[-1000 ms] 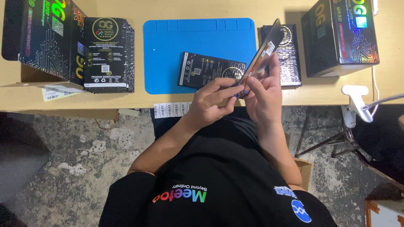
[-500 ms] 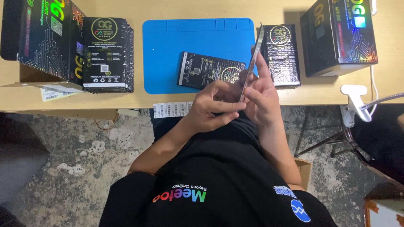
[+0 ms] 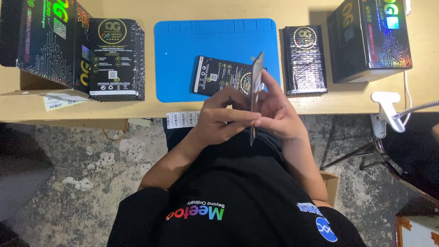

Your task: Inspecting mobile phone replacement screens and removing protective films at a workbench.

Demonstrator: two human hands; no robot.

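My left hand (image 3: 224, 116) and my right hand (image 3: 279, 112) together hold a thin flat packet (image 3: 256, 87) edge-on to the camera, upright above the table's front edge. The fingers of both hands pinch its lower half. Behind it a black printed flat pack (image 3: 218, 75) lies on the blue mat (image 3: 183, 59). The packet's faces are hidden from this angle.
On the wooden table (image 3: 146, 107) stand a stack of black flat packs (image 3: 114, 59) at the left, a black carton (image 3: 43, 43) beside it, another pack stack (image 3: 305, 59) and a black carton (image 3: 370, 39) at the right. A white clamp lamp (image 3: 386, 110) grips the table edge.
The packet has turned from tilted to edge-on and upright, and both hands have shifted slightly left with it, closer to the table's front edge.
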